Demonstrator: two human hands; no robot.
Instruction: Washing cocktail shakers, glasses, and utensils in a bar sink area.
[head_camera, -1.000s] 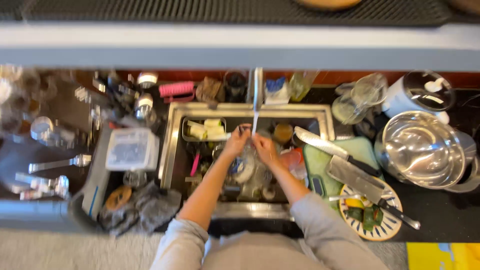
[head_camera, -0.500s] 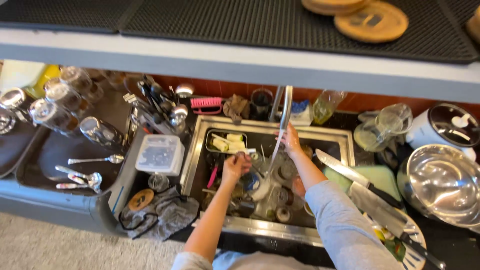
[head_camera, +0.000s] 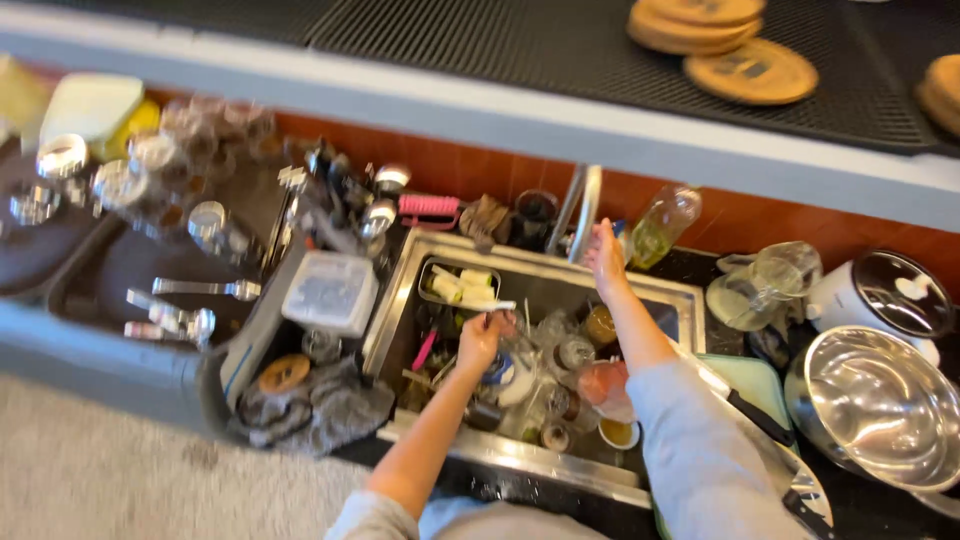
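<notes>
A steel sink (head_camera: 690, 300) crammed with glasses and cups fills the middle of the counter, a large metal bowl (head_camera: 880, 405) to its right. The right hand (head_camera: 605, 255) reaches up, fingers loose, touching the faucet (head_camera: 582, 205). The left hand (head_camera: 480, 340) is clenched around a thin utensil (head_camera: 500, 308) above the dishes in the sink.

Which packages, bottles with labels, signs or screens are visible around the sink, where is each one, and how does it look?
Clear plastic bottle: behind the sink, right of the tap; slim, tilted, holding yellowish liquid.
Clear plastic container: on the counter at the sink's left edge; squarish, lidded, whitish.
Round wooden discs: stacked on the black mat above; tan, with dark marks.
No signs or screens are visible.
</notes>
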